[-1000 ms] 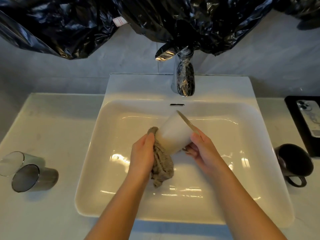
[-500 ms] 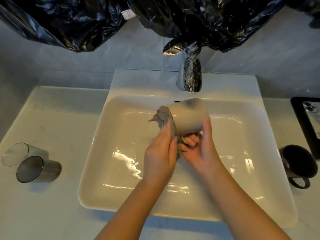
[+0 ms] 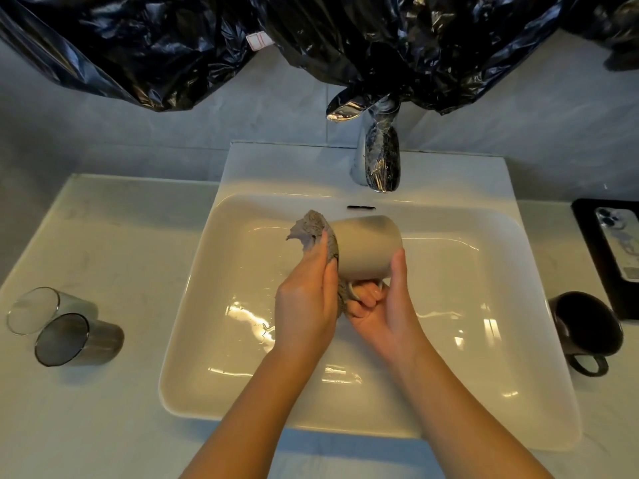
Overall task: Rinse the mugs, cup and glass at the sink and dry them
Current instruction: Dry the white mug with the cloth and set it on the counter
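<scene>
Two hands (image 3: 306, 305) (image 3: 383, 307), white mug (image 3: 366, 250), grey cloth (image 3: 313, 229); bag label (image 3: 257, 41) illegible.

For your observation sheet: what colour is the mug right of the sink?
The mug is black; head view.

A white mug (image 3: 366, 248) is held on its side above the sink (image 3: 539, 375) basin, handle downward, with a grey cloth (image 3: 313, 228) bunched over its left end. A clear glass (image 3: 33, 311) and a smoky grey cup (image 3: 83, 340) touch near the counter's (image 3: 121, 426) left edge. A dark mug (image 3: 584, 326) sits near its right edge.
</scene>
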